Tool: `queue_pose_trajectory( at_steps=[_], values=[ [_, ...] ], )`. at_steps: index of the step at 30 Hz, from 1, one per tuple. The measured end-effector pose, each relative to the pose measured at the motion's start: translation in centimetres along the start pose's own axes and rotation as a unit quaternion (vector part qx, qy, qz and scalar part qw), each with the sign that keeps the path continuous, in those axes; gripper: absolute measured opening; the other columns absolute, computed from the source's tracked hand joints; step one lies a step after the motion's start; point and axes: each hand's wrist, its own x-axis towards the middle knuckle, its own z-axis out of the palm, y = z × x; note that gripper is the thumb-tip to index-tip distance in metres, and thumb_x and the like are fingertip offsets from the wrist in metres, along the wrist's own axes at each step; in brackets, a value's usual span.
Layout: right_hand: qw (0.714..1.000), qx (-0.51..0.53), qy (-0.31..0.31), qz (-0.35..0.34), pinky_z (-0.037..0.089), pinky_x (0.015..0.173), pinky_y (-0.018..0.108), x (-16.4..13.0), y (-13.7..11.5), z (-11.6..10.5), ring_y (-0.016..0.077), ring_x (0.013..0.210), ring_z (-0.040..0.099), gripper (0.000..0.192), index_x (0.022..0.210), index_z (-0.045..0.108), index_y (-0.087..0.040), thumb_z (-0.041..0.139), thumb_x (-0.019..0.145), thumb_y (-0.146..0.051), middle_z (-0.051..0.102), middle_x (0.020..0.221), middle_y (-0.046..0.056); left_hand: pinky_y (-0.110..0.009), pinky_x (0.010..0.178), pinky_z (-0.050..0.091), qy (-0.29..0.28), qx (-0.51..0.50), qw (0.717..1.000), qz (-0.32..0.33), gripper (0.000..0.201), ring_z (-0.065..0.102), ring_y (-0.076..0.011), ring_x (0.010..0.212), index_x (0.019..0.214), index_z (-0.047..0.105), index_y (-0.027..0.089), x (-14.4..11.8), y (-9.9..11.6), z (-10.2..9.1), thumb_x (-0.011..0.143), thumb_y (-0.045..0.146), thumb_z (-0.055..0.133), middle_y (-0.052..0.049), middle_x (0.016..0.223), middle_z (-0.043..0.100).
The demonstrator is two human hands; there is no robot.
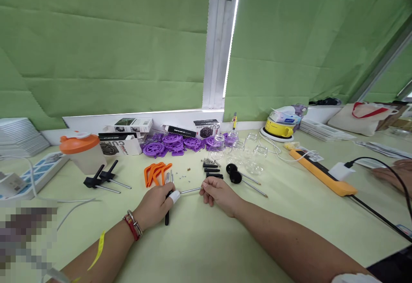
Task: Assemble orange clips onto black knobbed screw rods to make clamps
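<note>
A thin metal rod (190, 191) lay nearly level above the table, apparently joined to a black handle (167, 217) pointing downward.

Red and metal bracelets (133, 226), bare forearms

I see a thin metal rod (190, 190) with a bright, smooth shine, ending in a matt black plastic handle (167, 219). The tabletop (206, 248) looks matt pale green. The purple wheels (174, 142) and orange clips (156, 172) look like smooth plastic; the small jars (257, 159) are clear and glassy.
</note>
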Motion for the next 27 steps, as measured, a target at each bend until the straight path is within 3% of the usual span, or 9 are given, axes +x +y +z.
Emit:
queue_pose_trajectory(
  at_steps=[5,15,27],
  values=[
    [1.000,0.022,-0.003,-0.002,0.037,0.045,0.021,-0.21,-0.15,0.12,0.0094,0.055,0.054,0.019,0.079,0.049,-0.018,0.060,0.078,-0.033,0.060,0.075,0.001,-0.027,0.055,0.029,0.000,-0.004,1.000,-0.002,0.027,0.049,-0.0168,0.060,0.080,0.051,0.020,-0.07,0.05,-0.01,0.090,0.038,0.033,-0.001,0.066,0.055],
    [1.000,0.008,-0.008,-0.003,0.036,0.045,0.021,0.05,0.04,0.07,0.0081,0.051,0.050,0.024,0.078,0.049,-0.017,0.057,0.081,-0.040,0.060,0.067,0.000,-0.027,0.055,0.029,-0.003,0.005,1.000,-0.007,0.026,0.048,-0.0166,0.060,0.080,0.051,0.020,-0.13,0.05,-0.03,0.090,0.037,0.033,0.000,0.065,0.055],
    [1.000,0.011,0.001,-0.015,0.037,0.045,0.021,0.00,0.28,0.17,0.0090,0.056,0.053,0.027,0.079,0.050,-0.017,0.061,0.077,-0.042,0.060,0.076,0.002,-0.028,0.056,0.029,0.001,0.005,1.000,-0.003,0.027,0.050,-0.0174,0.061,0.081,0.052,0.020,-0.20,0.12,-0.09,0.090,0.037,0.033,-0.001,0.066,0.056]
  ],
)
